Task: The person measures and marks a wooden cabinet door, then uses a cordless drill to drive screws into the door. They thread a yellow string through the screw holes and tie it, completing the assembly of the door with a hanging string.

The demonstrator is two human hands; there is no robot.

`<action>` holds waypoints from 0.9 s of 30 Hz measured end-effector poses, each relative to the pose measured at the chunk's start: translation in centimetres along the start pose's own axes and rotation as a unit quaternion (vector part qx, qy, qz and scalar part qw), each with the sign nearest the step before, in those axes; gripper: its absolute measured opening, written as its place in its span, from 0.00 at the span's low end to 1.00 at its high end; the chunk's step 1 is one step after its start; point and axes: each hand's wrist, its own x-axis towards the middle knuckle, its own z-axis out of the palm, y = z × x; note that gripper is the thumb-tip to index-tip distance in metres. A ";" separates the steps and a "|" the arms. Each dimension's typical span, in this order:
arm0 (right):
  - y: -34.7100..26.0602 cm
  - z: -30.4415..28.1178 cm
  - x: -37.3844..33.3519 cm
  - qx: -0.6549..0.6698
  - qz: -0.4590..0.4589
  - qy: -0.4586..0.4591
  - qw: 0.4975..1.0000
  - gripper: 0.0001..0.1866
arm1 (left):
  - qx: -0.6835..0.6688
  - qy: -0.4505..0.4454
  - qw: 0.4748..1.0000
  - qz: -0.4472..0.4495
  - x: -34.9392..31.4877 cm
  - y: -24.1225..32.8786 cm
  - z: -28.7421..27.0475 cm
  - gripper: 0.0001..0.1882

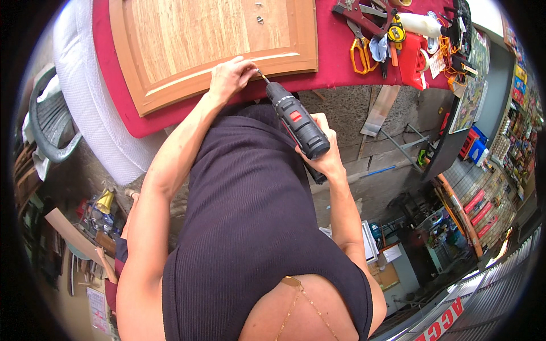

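My right hand (326, 150) is wrapped round the grip of a black cordless drill (296, 116) with red accents. The drill points away from me and to the left, and a thin bit (264, 77) sticks out of its chuck. My left hand (228, 79) is closed in a pinch at the bit's tip; what the fingertips hold is too small to make out. Just beyond lies a wooden panel door (227, 67) with a raised frame, its near edge beside my left fingers. A few small screws (260, 20) rest on the panel.
A red-covered table (333, 79) bears the panel. At its right lie orange-handled scissors (360, 54), a yellow tape measure (396, 32), a red case (413, 61) and a white bottle (421, 24). Bubble wrap (94, 85) hangs at left. Another person's arm (107, 264) shows at lower left.
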 end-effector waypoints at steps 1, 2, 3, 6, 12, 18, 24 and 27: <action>-0.2 -0.1 0.0 0.001 0.004 -0.002 1.000 0.27 | 0.002 -0.002 1.000 -0.003 0.0 0.0 0.0 0.07; -0.1 -0.2 0.1 0.004 0.000 -0.002 1.000 0.27 | 0.004 -0.005 1.000 -0.005 0.0 0.2 -0.1 0.07; -0.1 -0.3 0.1 0.008 -0.004 -0.001 1.000 0.27 | 0.006 -0.007 1.000 -0.007 0.0 0.2 -0.1 0.07; 0.2 -0.5 0.3 0.014 -0.006 -0.002 1.000 0.27 | 0.010 -0.005 1.000 -0.007 0.0 0.1 0.0 0.07; 1.0 -1.1 0.8 -0.002 -0.046 -0.013 0.999 0.29 | 0.008 -0.004 1.000 -0.008 0.0 0.0 0.2 0.07; 0.9 -2.0 1.4 0.025 -0.008 -0.044 0.999 0.26 | 0.003 0.005 1.000 -0.004 0.0 0.0 0.2 0.07; -2.4 -2.3 2.2 0.006 -0.016 -0.036 0.999 0.24 | -0.006 0.013 1.000 0.022 0.0 -0.4 0.2 0.07; -3.0 -2.6 2.3 -0.009 -0.003 -0.053 0.999 0.21 | -0.006 0.021 0.999 0.038 -0.1 -0.6 0.2 0.08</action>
